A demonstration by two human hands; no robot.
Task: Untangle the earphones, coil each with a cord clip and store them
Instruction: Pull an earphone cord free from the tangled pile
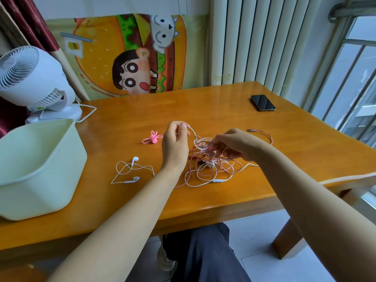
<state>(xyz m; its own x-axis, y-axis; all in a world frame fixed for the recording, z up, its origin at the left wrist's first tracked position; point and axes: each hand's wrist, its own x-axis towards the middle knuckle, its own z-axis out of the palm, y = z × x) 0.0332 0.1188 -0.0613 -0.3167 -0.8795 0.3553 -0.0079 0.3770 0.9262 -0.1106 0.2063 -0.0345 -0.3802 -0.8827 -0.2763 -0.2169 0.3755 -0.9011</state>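
Pinching white cord (192, 130): left hand (176, 144) | right hand (234, 144) grip pinches tangle (203, 147) | bin (40, 190) well apart at table (122, 200) edge

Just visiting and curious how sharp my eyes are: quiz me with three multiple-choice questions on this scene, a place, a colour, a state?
1. Where does the phone lie?
A. near the far right corner of the table
B. on the floor
C. in the person's lap
2. What colour are the cord clips?
A. blue
B. black
C. pink
3. What is the left hand doing?
A. lying flat
B. pinching a white cord
C. holding the phone
Answers: 1 A, it rests by the window-side corner; 2 C, they show bright pink; 3 B, its fingertips lift the cord above the tangle.
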